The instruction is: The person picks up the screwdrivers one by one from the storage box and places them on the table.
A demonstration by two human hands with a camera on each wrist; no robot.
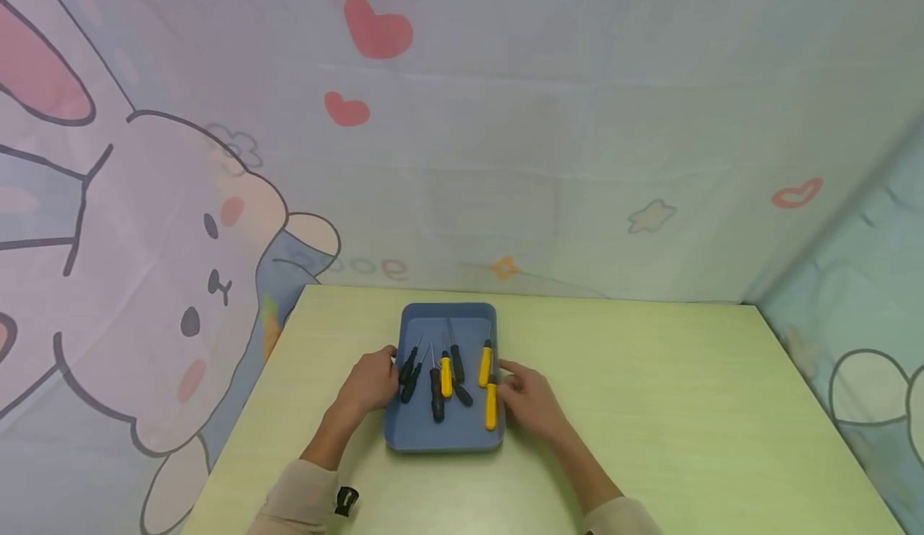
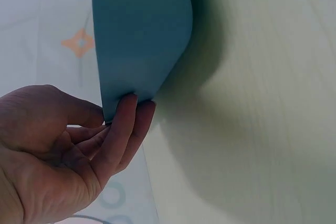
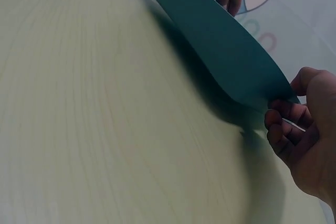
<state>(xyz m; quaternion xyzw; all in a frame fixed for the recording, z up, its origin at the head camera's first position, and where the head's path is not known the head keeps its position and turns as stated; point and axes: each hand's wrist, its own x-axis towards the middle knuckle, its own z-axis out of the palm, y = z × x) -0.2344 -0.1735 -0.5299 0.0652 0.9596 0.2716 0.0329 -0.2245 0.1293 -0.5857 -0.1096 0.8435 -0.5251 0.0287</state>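
Note:
A blue-grey rectangular tray [image 1: 462,436] is held between both hands over the table. Inside it lie several screwdrivers, some with black handles, such as the black screwdriver [image 1: 436,395], and three with yellow handles, one of them the yellow screwdriver [image 1: 491,408] by the right wall. My left hand [image 1: 372,379] grips the tray's left side; in the left wrist view its thumb and fingers pinch the tray wall [image 2: 142,35]. On the opposite side my right hand [image 1: 532,403] holds the edge, fingers curled under it in the right wrist view. Shadows below suggest the tray is raised off the tabletop.
The pale wooden table [image 1: 650,407] extends on both sides of the tray. Behind it hangs a printed cloth [image 1: 577,118] with hearts and a large rabbit. A small black object [image 1: 346,500] shows beside the left sleeve.

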